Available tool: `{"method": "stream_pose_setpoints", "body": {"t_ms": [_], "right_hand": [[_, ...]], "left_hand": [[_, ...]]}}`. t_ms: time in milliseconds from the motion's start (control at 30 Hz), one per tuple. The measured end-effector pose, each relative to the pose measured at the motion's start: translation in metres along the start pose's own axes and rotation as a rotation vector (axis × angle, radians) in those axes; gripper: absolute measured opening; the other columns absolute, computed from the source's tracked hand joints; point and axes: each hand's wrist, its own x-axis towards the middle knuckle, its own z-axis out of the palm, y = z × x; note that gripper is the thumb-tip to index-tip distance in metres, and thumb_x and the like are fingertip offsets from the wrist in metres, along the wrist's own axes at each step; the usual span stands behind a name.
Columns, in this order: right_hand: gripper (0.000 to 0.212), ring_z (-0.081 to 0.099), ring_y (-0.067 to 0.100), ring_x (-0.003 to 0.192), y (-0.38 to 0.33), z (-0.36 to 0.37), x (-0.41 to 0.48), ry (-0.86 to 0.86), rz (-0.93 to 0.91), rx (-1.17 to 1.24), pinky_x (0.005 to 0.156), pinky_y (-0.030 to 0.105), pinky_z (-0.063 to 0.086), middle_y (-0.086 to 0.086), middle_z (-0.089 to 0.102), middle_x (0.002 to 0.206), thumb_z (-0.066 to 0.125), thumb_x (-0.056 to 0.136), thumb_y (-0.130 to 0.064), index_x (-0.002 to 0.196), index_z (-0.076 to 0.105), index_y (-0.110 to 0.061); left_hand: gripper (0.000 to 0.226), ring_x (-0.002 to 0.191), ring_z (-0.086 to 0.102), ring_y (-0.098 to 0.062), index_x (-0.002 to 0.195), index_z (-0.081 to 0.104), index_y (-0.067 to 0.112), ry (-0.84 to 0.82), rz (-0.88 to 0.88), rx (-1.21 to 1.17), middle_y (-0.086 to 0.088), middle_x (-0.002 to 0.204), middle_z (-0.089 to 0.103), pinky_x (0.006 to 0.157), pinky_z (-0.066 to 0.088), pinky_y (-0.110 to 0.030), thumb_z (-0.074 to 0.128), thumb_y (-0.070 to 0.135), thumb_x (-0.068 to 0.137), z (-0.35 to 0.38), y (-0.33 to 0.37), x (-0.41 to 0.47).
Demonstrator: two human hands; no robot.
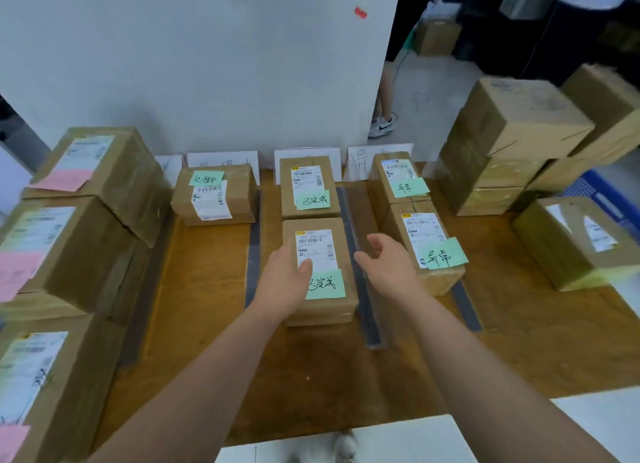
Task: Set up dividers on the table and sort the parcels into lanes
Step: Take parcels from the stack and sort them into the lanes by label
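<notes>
Grey divider strips (252,254) (363,289) (464,303) split the wooden table (207,324) into lanes, with white paper signs (221,157) standing at the back. The left lane has one parcel (214,192) with a green note. Two green-noted parcels lie in the middle lane, a far one (304,185) and a near one (322,227). My left hand (284,279) grips the near one's left edge, thumb on its label. My right hand (388,265) hovers open over the strip to its right. The right lane holds two parcels (398,178) (433,248).
Large boxes with pink notes (86,171) (52,248) (34,376) crowd the table's left side. At the right stand a stack of cartons (512,133), a single box (571,241) and a blue crate (606,192). A person's leg (384,116) shows behind the white wall panel.
</notes>
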Motion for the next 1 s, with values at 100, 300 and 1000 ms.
{"method": "stream_pose_setpoints", "body": {"t_ms": [100,300,1000], "right_hand": [[0.053,0.055,0.013,0.116,-0.006,-0.028,-0.014,0.102,-0.09,-0.127,0.093,0.031,0.046,-0.003,0.047,0.144,0.06,0.093,-0.031,0.142,0.042,-0.024],[0.049,0.053,0.018,0.121,0.01,-0.085,-0.049,0.3,-0.139,-0.263,0.096,0.033,0.048,0.002,0.055,0.136,0.063,0.091,-0.031,0.136,0.049,-0.017],[0.042,0.05,0.027,0.124,0.227,-0.343,-0.1,0.477,0.15,-0.265,0.103,0.036,0.036,0.012,0.057,0.133,0.06,0.09,-0.023,0.131,0.056,-0.011]], "left_hand": [[0.042,0.118,0.055,-0.018,0.139,0.044,0.028,0.049,0.165,0.274,0.001,0.136,0.054,0.085,0.054,-0.029,0.051,0.035,0.098,-0.008,0.02,-0.008],[0.05,0.13,0.047,-0.023,0.143,0.044,0.019,0.112,0.475,0.558,-0.003,0.144,0.05,0.106,0.038,-0.038,0.05,0.038,0.098,0.005,0.072,-0.029],[0.056,0.134,0.046,-0.021,0.147,0.038,0.024,-0.11,0.726,0.691,0.0,0.15,0.044,0.108,0.039,-0.038,0.04,0.051,0.098,0.274,0.238,-0.084]]}}
